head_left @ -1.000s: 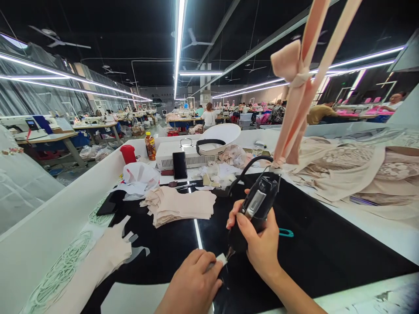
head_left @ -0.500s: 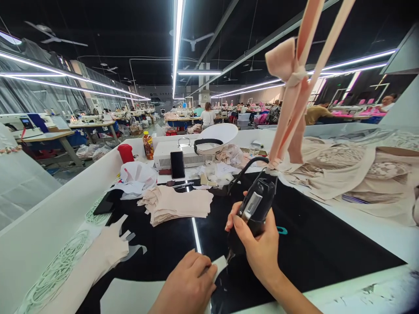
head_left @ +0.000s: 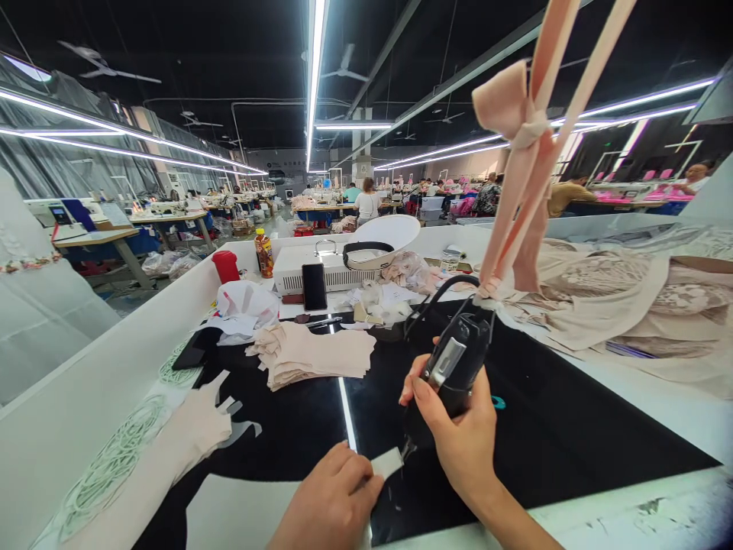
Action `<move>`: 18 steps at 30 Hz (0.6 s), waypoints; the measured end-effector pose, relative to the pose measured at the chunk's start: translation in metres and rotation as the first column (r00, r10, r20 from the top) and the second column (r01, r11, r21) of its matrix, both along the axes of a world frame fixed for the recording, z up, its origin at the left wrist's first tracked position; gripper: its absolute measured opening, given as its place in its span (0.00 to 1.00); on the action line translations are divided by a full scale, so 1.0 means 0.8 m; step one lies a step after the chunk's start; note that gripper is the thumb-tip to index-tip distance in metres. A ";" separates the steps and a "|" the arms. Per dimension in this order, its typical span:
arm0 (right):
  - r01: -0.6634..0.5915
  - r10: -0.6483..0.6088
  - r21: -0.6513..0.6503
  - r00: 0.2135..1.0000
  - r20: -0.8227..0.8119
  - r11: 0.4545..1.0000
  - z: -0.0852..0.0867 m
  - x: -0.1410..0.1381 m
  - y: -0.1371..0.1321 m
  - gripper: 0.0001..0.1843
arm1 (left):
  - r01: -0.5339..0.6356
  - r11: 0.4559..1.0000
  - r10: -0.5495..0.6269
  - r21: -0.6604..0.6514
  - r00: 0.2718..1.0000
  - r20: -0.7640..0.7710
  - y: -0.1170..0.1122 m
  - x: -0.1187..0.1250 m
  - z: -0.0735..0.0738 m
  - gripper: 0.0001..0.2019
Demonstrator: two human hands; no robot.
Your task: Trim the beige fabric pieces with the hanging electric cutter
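We hold black handheld tool in right hand, closed round it, pointing down. Left hand pinches white strip, which juts rightward, end right by tool's tip; black desk beneath.

Showed a fabric stack on the worktop, left of the handheld tool. Had, behind that fabric stack, a phone before a box; at far right, a garment pile.

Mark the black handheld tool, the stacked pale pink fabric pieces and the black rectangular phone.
Black handheld tool (head_left: 450, 362), head view: silver plate.
Stacked pale pink fabric pieces (head_left: 321, 351), head view: top piece.
Black rectangular phone (head_left: 314, 287), head view: screen.
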State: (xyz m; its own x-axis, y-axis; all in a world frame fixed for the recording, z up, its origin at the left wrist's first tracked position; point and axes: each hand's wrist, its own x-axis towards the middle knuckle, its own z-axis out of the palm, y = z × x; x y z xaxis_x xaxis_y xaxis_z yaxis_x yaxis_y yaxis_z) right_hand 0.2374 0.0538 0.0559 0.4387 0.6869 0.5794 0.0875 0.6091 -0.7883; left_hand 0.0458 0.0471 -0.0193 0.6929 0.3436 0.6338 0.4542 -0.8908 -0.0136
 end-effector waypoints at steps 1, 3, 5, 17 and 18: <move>0.002 -0.002 -0.004 1.000 -0.004 1.000 0.000 0.000 0.000 0.11 | -0.003 1.000 0.003 -0.006 1.000 0.006 -0.001 0.001 0.001 0.16; 0.001 -0.001 -0.008 1.000 -0.008 1.000 0.001 -0.001 -0.001 0.12 | 0.000 1.000 0.000 -0.017 1.000 0.016 -0.002 0.001 0.003 0.16; 0.002 -0.002 -0.004 1.000 -0.006 1.000 0.002 -0.001 -0.001 0.12 | 0.012 1.000 -0.012 -0.021 1.000 0.028 -0.002 0.002 0.004 0.16; 0.006 -0.005 0.012 0.999 -0.047 1.000 0.007 -0.001 0.002 0.11 | 0.056 0.998 -0.057 0.036 0.998 0.028 0.001 0.007 0.002 0.15; 0.004 -0.003 0.016 0.998 -0.055 1.000 0.008 -0.001 0.004 0.11 | 0.059 0.998 -0.060 0.039 0.998 0.024 0.001 0.007 0.002 0.15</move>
